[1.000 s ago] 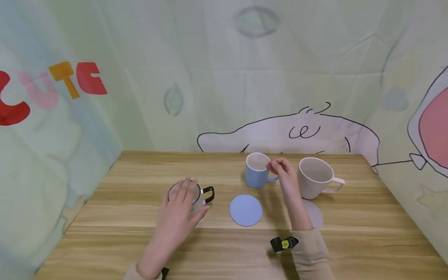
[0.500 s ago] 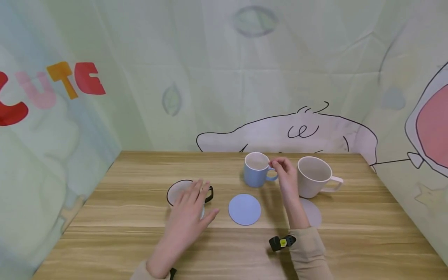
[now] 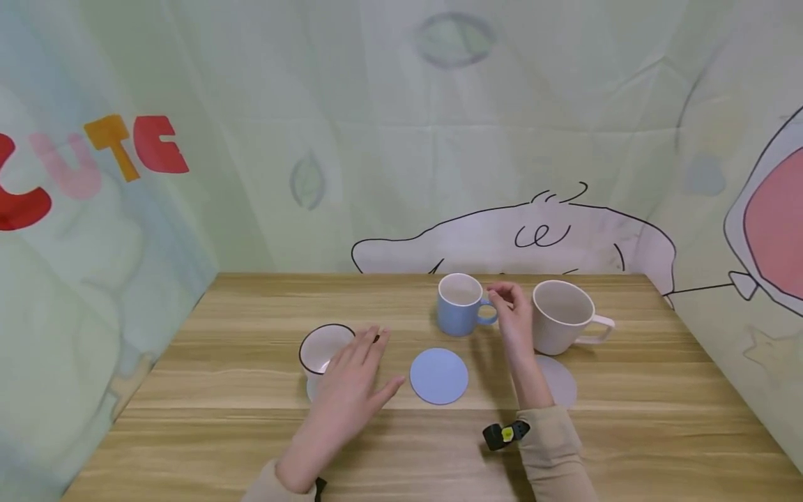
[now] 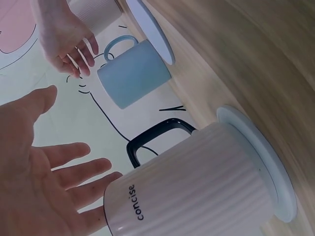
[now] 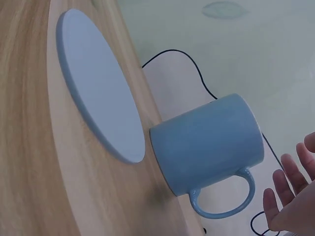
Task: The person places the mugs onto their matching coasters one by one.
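Observation:
My left hand (image 3: 351,390) hovers beside and partly in front of a white mug (image 3: 321,348) with a black rim and handle. Its fingers are spread and hold nothing. In the left wrist view, this ribbed mug (image 4: 197,184) bears the word "concise" and stands on a pale blue coaster (image 4: 268,164). My right hand (image 3: 517,324) is near the handle of a blue mug (image 3: 456,317), its fingers loosely bent around nothing. The right wrist view shows a gap between those fingers and the mug's handle (image 5: 248,196). The blue mug stands on the bare wood behind a blue coaster (image 3: 439,376).
A larger off-white mug (image 3: 560,324) stands to the right of my right hand, its handle pointing right. A greyish-pink coaster (image 3: 560,382) lies in front of it, partly behind my forearm. A printed curtain (image 3: 376,139) rises behind the wooden table (image 3: 251,300).
My left hand has moved right, from over the white mug's mouth to its handle side, uncovering the rim. The right hand has stayed almost in place; the mugs have not moved.

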`<control>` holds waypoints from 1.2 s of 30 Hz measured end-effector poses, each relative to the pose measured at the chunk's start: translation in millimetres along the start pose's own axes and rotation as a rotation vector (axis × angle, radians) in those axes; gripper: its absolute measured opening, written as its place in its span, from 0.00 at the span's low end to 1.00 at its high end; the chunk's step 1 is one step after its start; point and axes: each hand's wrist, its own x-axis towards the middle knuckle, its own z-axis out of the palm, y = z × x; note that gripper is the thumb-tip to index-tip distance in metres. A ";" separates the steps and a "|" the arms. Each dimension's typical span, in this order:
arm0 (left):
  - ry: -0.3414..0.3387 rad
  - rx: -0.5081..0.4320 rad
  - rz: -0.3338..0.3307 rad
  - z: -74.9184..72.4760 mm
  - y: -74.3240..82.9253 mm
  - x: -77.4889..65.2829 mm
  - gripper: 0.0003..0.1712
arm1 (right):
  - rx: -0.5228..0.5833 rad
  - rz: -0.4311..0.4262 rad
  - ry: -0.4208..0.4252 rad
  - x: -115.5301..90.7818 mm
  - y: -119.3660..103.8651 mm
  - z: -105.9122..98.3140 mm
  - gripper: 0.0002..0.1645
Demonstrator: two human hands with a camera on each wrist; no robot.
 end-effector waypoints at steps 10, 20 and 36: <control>-0.005 0.024 0.037 7.7 4.8 4.1 0.41 | 0.024 0.014 -0.034 7.7 16.1 -3.1 0.14; -0.013 0.040 0.039 6.3 11.9 5.1 0.40 | 0.017 0.072 -0.040 9.8 20.5 -2.8 0.16; -0.041 0.010 0.096 15.9 23.0 13.9 0.40 | 0.055 0.080 -0.037 14.1 31.6 -2.0 0.15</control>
